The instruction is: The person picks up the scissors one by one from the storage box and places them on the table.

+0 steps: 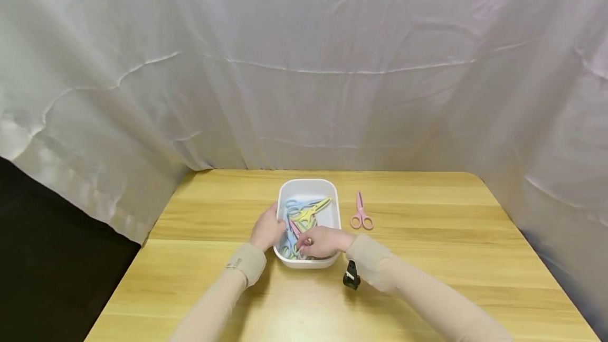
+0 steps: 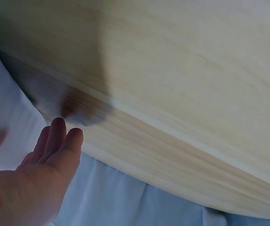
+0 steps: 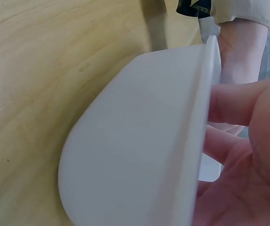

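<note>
A white plastic bin (image 1: 309,264) stands on the table, holding several pairs of scissors in blue, yellow, green and pink. My left hand (image 1: 267,230) grips the bin's left wall, the thumb over the rim and the fingers outside. The left wrist view shows those fingers (image 2: 57,141) stretched out beside a pale wall. My right hand (image 1: 320,241) reaches over the right rim, its fingers bent among the handles at the near end. The bin's wall (image 3: 135,136) hides its fingertips in the right wrist view. Yellow scissors (image 1: 311,210) lie on top of the pile.
Pink scissors (image 1: 361,214) lie on the wooden table (image 1: 427,226) to the right of the bin, points away from me. A grey curtain (image 1: 309,110) hangs behind the table and down both sides. A small black device (image 1: 351,276) hangs under my right wrist.
</note>
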The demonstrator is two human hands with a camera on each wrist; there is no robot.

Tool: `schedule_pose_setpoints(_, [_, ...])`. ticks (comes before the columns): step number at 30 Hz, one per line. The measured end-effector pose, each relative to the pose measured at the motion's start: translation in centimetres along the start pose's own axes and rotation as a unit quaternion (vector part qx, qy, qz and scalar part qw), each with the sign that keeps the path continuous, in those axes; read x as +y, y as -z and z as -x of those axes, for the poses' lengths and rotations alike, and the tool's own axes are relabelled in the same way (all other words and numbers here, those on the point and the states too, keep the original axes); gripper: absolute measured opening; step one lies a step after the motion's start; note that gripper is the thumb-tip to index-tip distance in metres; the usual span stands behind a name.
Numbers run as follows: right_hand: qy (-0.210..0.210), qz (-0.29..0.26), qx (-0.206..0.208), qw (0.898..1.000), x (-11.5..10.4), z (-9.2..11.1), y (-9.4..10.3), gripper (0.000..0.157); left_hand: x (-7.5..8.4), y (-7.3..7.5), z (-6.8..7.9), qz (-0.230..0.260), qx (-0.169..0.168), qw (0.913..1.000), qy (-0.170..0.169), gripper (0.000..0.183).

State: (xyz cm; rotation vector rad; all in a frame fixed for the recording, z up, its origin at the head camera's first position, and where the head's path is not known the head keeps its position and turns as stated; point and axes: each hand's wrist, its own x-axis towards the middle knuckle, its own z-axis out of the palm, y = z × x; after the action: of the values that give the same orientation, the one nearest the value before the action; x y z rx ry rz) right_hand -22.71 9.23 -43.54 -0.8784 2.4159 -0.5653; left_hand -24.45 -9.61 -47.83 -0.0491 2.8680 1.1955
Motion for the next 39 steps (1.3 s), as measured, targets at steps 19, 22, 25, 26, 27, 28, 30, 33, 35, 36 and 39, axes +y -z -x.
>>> schedule_pose_setpoints(19, [0.009, -0.089, 0.059, 0.994, 0.79, -0.18, 0.00, 0.011, -0.06, 0.00, -0.22, 0.007, -0.009, 0.9999, 0.006, 0.062])
schedule_pose_setpoints(22, [-0.003, -0.110, 0.054, 0.992, 0.71, -0.06, 0.08, 0.011, -0.01, 0.09, -0.23, 0.011, -0.012, 0.9999, 0.007, 0.062])
schedule_pose_setpoints(25, [-0.021, -0.132, 0.053, 0.990, 0.63, 0.10, 0.05, 0.010, 0.04, 0.08, -0.20, 0.012, -0.012, 0.9998, 0.007, 0.063])
schedule_pose_setpoints(26, [-0.026, -0.137, 0.052, 0.989, 0.63, 0.13, 0.02, 0.011, 0.04, 0.05, -0.16, 0.012, -0.012, 0.9999, 0.004, 0.063])
schedule_pose_setpoints(27, [-0.028, -0.140, 0.053, 0.988, 0.64, 0.14, -0.02, 0.011, 0.05, 0.02, -0.12, 0.012, -0.012, 0.9998, 0.006, 0.064])
schedule_pose_setpoints(28, [-0.030, -0.141, 0.054, 0.988, 0.67, 0.15, -0.05, 0.012, 0.05, -0.03, -0.08, 0.012, -0.012, 0.9998, 0.008, 0.064])
schedule_pose_setpoints(30, [-0.032, -0.144, 0.055, 0.987, 0.74, 0.17, -0.13, 0.013, 0.03, -0.14, -0.07, 0.012, -0.013, 0.9998, 0.011, 0.065])
schedule_pose_setpoints(33, [-0.033, -0.150, 0.060, 0.986, 0.86, 0.14, -0.23, 0.017, -0.04, -0.28, -0.09, 0.011, -0.017, 0.9997, 0.017, 0.066])
schedule_pose_setpoints(35, [-0.033, -0.149, 0.068, 0.986, 0.90, 0.08, -0.23, 0.020, -0.08, -0.24, -0.14, 0.010, -0.018, 0.9997, 0.015, 0.066])
schedule_pose_setpoints(36, [-0.031, -0.147, 0.073, 0.986, 0.89, 0.05, -0.20, 0.022, -0.06, -0.18, -0.17, 0.011, -0.018, 0.9997, 0.014, 0.065])
schedule_pose_setpoints(39, [-0.031, -0.137, 0.091, 0.986, 0.83, -0.13, -0.03, 0.030, 0.07, 0.14, -0.29, 0.012, -0.017, 0.9997, 0.013, 0.064])
